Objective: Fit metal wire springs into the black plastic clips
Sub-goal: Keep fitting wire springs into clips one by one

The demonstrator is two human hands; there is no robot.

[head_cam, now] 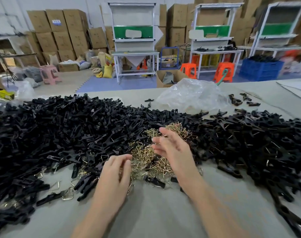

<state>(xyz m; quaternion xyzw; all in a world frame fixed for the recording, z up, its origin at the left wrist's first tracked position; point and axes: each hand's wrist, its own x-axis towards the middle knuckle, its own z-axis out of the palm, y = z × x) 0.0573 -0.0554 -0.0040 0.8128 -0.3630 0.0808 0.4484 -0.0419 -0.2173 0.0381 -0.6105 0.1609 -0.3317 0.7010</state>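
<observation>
A wide heap of black plastic clips (81, 127) covers the grey table (154, 212) from left to right. In its middle lies a tangle of brass-coloured wire springs (146, 160). My left hand (117, 170) hovers at the near left edge of the springs, fingers loosely curled, with nothing clearly held. My right hand (170, 148) is above the springs with its fingers spread and straight, blurred from motion. A few loose springs and clips (67, 194) lie near the front left.
A crumpled clear plastic bag (194, 95) lies on the table behind the heap. A few separate clips (239, 100) sit at the back right. Beyond the table are workbenches, orange stools, a blue crate and stacked cardboard boxes.
</observation>
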